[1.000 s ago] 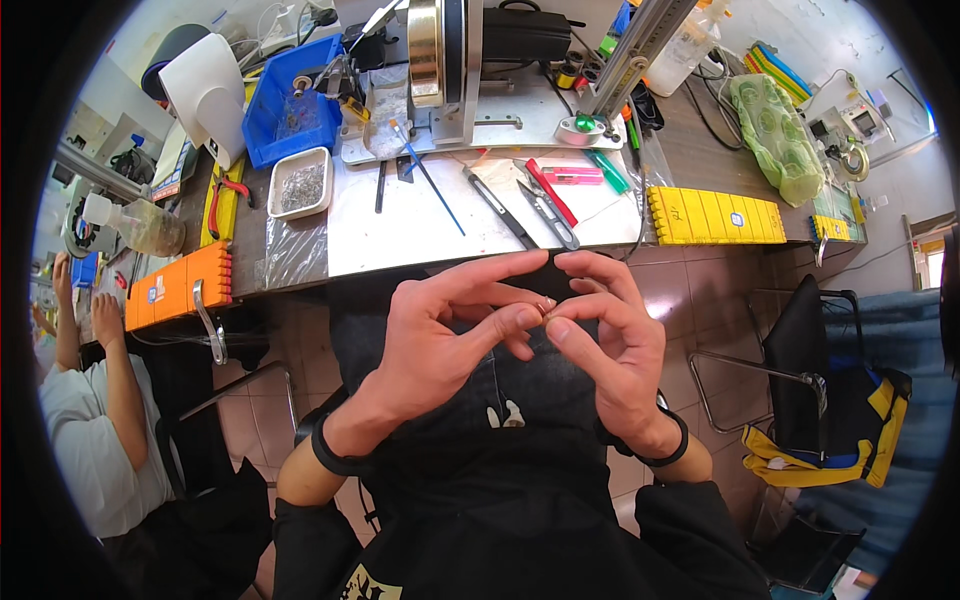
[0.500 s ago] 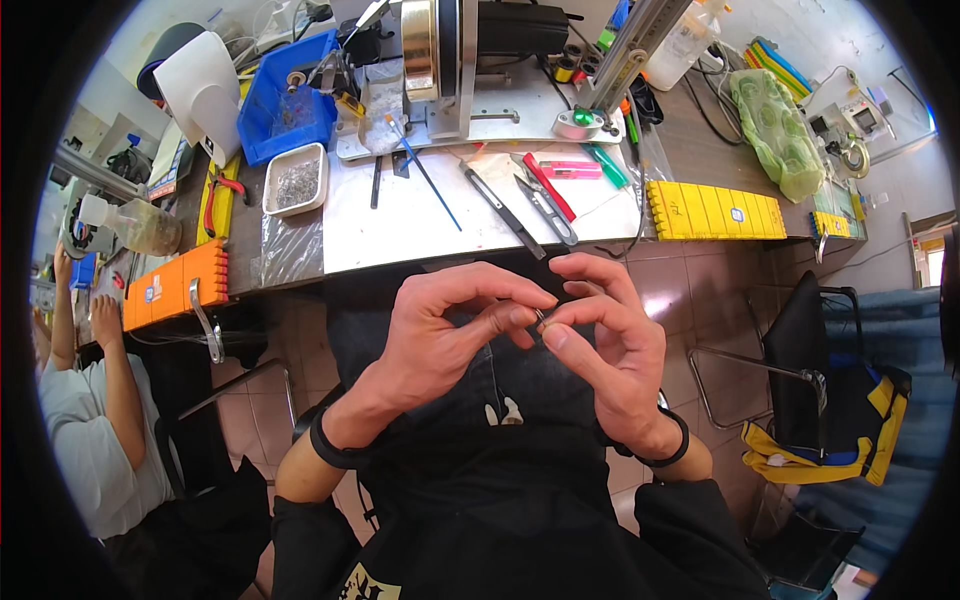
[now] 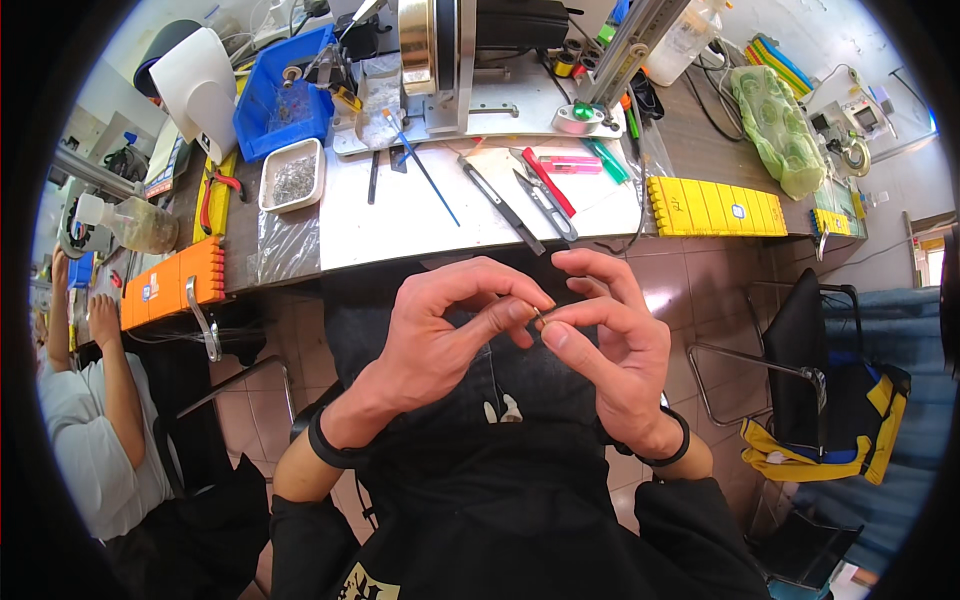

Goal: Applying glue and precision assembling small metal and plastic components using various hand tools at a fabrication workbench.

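Above my lap, my left hand (image 3: 440, 325) and my right hand (image 3: 612, 345) meet fingertip to fingertip. Between them is a small, thin metal piece (image 3: 539, 318), pinched by the thumb and forefinger of each hand. Most of it is covered by the fingers, and its exact kind is too small to tell. Just beyond, on a white sheet (image 3: 390, 230) at the table edge, lie a black-handled slim tool (image 3: 503, 205), grey thread snips (image 3: 545, 208) and a red pen-like tool (image 3: 550, 183).
A blue brush (image 3: 425, 175), a white dish of small metal bits (image 3: 293, 183) and a blue bin (image 3: 285, 100) lie left of a metal machine (image 3: 450, 110). Yellow (image 3: 717, 207) and orange (image 3: 175, 283) strips hang on the table edge. A co-worker's arm (image 3: 118, 370) shows far left.
The fingertips have shifted slightly around the metal piece, which now lies at a different angle. Both hands stay in nearly the same place.
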The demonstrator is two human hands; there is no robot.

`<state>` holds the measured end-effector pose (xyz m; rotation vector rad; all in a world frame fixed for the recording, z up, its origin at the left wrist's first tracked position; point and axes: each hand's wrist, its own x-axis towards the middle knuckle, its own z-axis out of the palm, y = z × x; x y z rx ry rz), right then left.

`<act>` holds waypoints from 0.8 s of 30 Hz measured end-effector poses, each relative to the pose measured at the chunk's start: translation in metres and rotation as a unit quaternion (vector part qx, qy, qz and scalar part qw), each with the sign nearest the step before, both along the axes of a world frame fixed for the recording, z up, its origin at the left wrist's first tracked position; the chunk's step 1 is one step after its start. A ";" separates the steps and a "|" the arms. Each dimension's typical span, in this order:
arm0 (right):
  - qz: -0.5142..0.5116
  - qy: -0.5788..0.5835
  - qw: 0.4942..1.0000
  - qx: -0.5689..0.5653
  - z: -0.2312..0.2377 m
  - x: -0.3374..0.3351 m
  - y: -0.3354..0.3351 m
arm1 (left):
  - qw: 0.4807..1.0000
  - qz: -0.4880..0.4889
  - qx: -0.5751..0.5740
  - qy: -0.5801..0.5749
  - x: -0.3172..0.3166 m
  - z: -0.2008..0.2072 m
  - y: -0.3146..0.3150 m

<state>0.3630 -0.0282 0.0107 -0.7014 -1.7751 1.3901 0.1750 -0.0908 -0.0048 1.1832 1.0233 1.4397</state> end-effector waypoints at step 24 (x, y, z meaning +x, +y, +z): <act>0.003 -0.029 0.999 0.034 0.006 0.000 -0.003 | 0.977 -0.081 -0.047 -0.191 -0.001 -0.012 0.002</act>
